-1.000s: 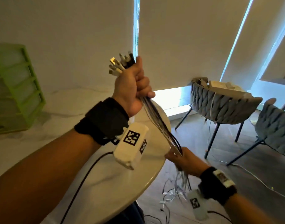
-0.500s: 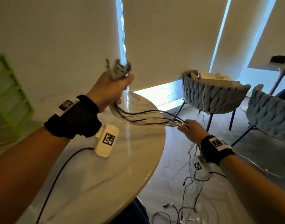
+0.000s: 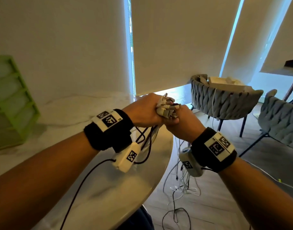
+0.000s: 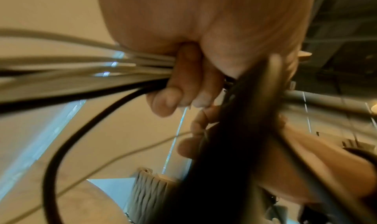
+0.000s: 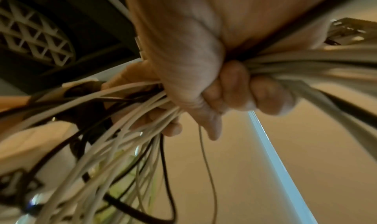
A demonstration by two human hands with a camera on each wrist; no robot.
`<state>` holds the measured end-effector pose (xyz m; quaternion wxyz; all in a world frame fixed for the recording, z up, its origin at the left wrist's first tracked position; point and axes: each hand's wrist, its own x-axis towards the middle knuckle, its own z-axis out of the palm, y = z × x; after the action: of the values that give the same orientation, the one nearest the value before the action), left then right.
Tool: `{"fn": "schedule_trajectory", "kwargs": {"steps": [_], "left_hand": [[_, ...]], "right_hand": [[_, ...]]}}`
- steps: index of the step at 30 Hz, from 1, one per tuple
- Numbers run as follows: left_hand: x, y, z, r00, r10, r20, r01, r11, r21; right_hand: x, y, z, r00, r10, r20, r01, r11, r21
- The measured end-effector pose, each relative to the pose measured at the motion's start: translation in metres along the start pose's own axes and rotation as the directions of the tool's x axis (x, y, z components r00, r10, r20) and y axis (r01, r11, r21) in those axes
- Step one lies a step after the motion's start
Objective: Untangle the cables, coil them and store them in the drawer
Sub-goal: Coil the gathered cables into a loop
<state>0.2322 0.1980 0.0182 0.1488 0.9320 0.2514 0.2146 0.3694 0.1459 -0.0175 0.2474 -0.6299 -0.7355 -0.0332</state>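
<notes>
- Both fists clamp the cables [image 3: 165, 109]: left hand [image 3: 143, 112], right hand [image 3: 182, 122], touching, above the table [image 3: 109, 196] far edge.
- Tails hang to floor.
- Step: coiling the bunch, judging by loops.
- Next: wrap slack, then carry to green drawer unit [image 3: 11, 103], far-left corner.

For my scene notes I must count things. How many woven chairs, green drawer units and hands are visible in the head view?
Woven chairs: 2
Green drawer unit: 1
Hands: 2, the left hand and the right hand, both gripping the cables
Total: 5
</notes>
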Motion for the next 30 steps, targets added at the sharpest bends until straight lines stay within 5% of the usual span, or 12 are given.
{"fn": "schedule_trajectory", "kwargs": {"steps": [5,11,14,17,20,23,26,30], "left_hand": [[0.005,-0.001,-0.004,0.993,-0.072,0.094,0.084,0.988,-0.131],[0.010,0.004,-0.017,0.992,-0.110,0.064,0.100,0.985,0.144],[0.010,0.010,-0.031,0.985,-0.088,0.146,0.069,0.989,0.130],[0.008,0.009,-0.048,0.989,-0.016,0.148,0.013,1.000,0.018],[0.006,0.015,-0.052,1.000,0.011,0.017,-0.008,0.977,-0.215],[0.007,0.023,-0.055,0.961,-0.107,-0.254,-0.028,0.878,-0.478],[0.006,0.032,-0.061,0.922,-0.120,-0.367,-0.101,0.841,-0.531],[0.003,0.037,-0.065,0.867,-0.199,-0.457,-0.134,0.791,-0.598]], "right_hand": [[0.007,0.003,-0.016,0.974,0.126,-0.189,-0.082,0.971,0.225],[0.017,0.011,-0.034,0.993,0.114,-0.023,-0.097,0.922,0.374],[0.018,0.013,-0.047,0.999,0.039,0.023,-0.045,0.917,0.396],[0.018,0.020,-0.051,0.996,0.010,0.092,-0.061,0.819,0.571],[0.016,0.037,-0.039,0.995,0.052,0.081,-0.093,0.719,0.689],[0.012,0.062,-0.010,0.977,0.166,0.135,-0.213,0.701,0.680],[0.009,0.095,0.022,0.930,0.312,0.195,-0.365,0.707,0.606],[0.006,0.113,0.049,0.905,0.313,0.289,-0.426,0.697,0.577]]}}
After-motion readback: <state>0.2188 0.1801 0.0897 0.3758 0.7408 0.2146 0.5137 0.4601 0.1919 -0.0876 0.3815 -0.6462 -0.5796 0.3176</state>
